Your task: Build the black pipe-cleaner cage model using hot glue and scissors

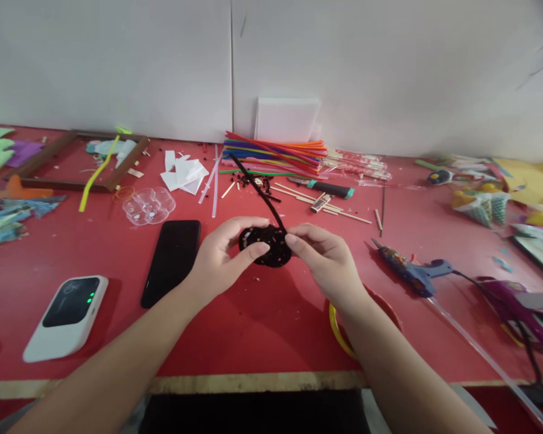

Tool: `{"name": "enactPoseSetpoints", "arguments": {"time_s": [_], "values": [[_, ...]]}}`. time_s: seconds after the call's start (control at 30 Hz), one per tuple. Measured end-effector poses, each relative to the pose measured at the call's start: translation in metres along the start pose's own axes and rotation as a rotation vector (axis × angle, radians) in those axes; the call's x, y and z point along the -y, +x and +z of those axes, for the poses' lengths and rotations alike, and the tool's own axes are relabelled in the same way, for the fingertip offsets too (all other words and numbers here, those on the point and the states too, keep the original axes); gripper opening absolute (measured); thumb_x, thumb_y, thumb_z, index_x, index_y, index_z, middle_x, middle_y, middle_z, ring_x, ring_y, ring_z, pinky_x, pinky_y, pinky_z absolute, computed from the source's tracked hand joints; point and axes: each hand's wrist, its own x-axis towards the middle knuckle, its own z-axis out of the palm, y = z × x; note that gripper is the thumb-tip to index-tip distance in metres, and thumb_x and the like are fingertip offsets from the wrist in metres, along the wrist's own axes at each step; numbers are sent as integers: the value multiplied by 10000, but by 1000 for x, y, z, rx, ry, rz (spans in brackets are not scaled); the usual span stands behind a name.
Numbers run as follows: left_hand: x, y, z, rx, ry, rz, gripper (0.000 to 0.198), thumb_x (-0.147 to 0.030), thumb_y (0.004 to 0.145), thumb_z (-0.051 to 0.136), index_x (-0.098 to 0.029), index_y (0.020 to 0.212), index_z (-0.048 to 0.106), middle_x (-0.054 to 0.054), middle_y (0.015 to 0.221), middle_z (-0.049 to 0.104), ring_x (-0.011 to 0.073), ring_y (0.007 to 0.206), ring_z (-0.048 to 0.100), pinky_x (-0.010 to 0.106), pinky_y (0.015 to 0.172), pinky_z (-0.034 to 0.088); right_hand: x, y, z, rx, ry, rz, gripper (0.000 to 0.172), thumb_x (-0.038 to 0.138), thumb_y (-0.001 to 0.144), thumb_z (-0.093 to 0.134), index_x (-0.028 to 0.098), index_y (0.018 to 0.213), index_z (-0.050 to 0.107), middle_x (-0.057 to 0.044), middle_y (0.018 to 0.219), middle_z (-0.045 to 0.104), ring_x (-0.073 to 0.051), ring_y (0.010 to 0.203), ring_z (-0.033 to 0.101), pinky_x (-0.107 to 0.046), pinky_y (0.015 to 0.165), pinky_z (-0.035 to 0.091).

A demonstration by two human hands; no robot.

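Black disc [271,252] is held just above the red bench [253,325], mid-width and nearer the front edge than the back. Left hand [219,259] pinches its left rim, thumb on the face, fingers curled over the top. Right hand [328,262] pinches the right rim, where a thin black stick [259,191] joins and slants up toward the back edge.

Judgement: the disc looks light and thin, perhaps slightly flexible. The stick joint is the likely weak point, so grip the rim, not the stick.

Phone [172,260] lies just left; glue gun [414,272] lies to the right.
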Motion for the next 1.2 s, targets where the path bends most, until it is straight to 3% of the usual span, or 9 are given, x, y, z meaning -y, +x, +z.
{"name": "enactPoseSetpoints", "arguments": {"time_s": [0.23,0.3,0.4,0.63,0.87,1.0,1.2], "values": [[0,-2,1,114,247,216,315,-357,1098,481,-199,1295,669,131,1280,724,233,1208,687,436,1093,553,-1,-3,6,25,-91,0,273,486,851,799,215,885,780,-27,835,789,-163,760,710,-295,697,582],[1,0,-1,146,298,274,388,-494,1024,631,-209,1286,649,134,1260,719,265,1185,690,449,1048,576,0,-4,7,25,-85,14,272,487,853,799,217,867,775,-25,818,784,-161,750,708,-291,696,578],[3,2,-4,183,413,362,686,-629,766,877,-230,1262,625,130,1247,713,322,1208,677,484,1045,579,2,-5,8,20,-78,0,245,465,868,793,223,835,770,-15,794,775,-154,747,704,-284,715,575],[-3,-3,-1,57,587,349,461,-374,815,880,-231,1197,665,148,1412,548,351,1330,561,519,1095,533,4,-4,8,47,-20,32,224,433,863,791,215,818,765,-8,775,765,-143,730,681,-282,704,558],[-5,-1,-3,135,528,413,418,-240,890,770,-216,1282,628,93,1213,603,242,1156,648,413,1037,567,1,-1,5,34,79,74,246,462,825,848,223,859,797,-14,832,784,-149,792,703,-301,783,577],[-6,-1,-3,154,481,422,464,-194,874,733,-212,1317,596,104,1217,620,248,1144,659,423,1012,583,-1,0,3,42,227,95,226,442,806,893,236,848,809,2,808,774,-121,759,701,-261,757,584],[-7,-3,-2,211,300,345,500,-146,817,730,-200,1299,605,115,1255,645,251,1165,669,397,1007,584,1,0,0,164,361,69,148,376,820,907,276,847,802,35,741,719,-102,666,664,-241,658,584]]}}
